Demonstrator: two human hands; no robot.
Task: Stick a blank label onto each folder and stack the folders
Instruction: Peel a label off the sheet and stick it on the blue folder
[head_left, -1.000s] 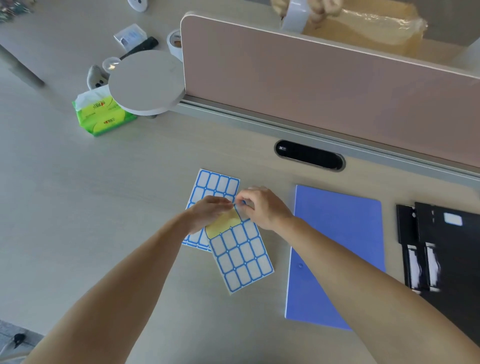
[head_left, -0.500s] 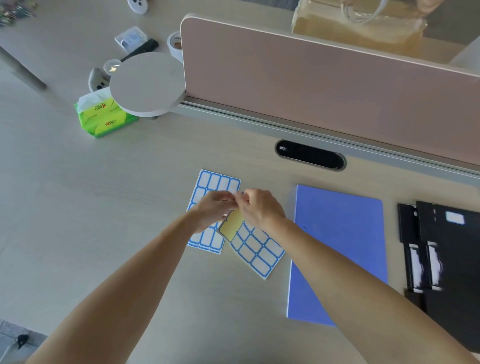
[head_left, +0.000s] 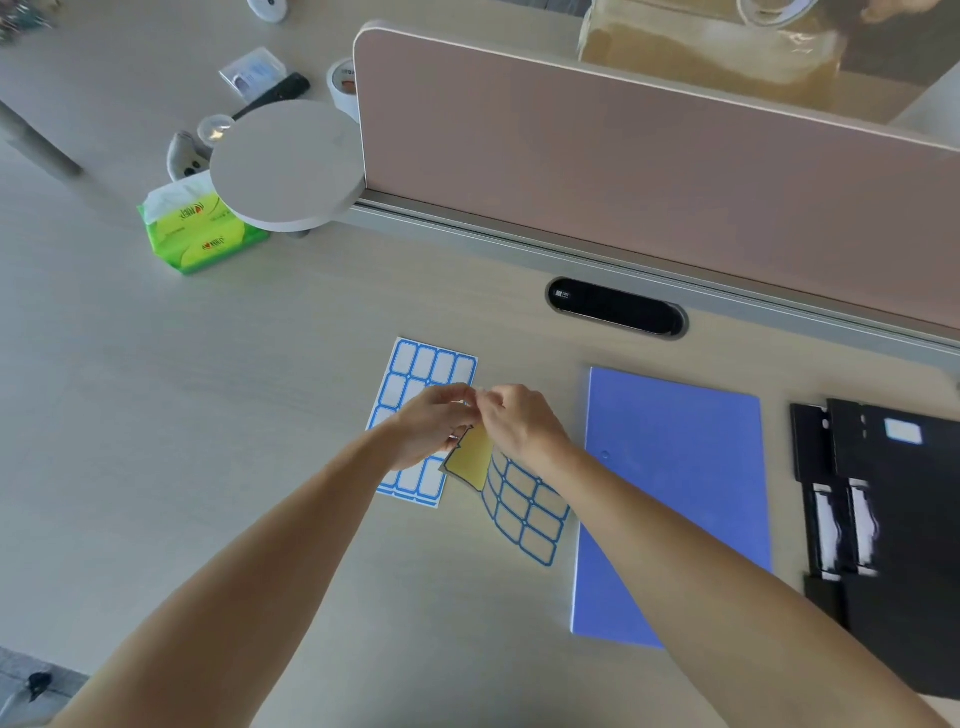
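Both left hand (head_left: 431, 427) and right hand (head_left: 521, 423) pinch the label sheet (head_left: 525, 514); hasty peeling could tear it. The adhesive may fold onto itself.

Both bare forearms reach across the view; the left stretches from 7 o'clock toward 1 o'clock, the right from 5 o'clock toward 11 o'clock; they converge near the middle. The left hand (head_left: 431, 426) is turned back-up, its fingers (head_left: 457, 397) curled, tips pointing to 3 o'clock; the right hand (head_left: 522, 423) mirrors it, knuckles up, fingers (head_left: 493, 400) curled, tips pointing to 9 o'clock. The fingertips of the two hands meet, touching or very nearly so; both pinch the upper corner of a label sheet (head_left: 524, 514); which fingers grip which layer cannot be told; both thumbs are hidden under the hands.
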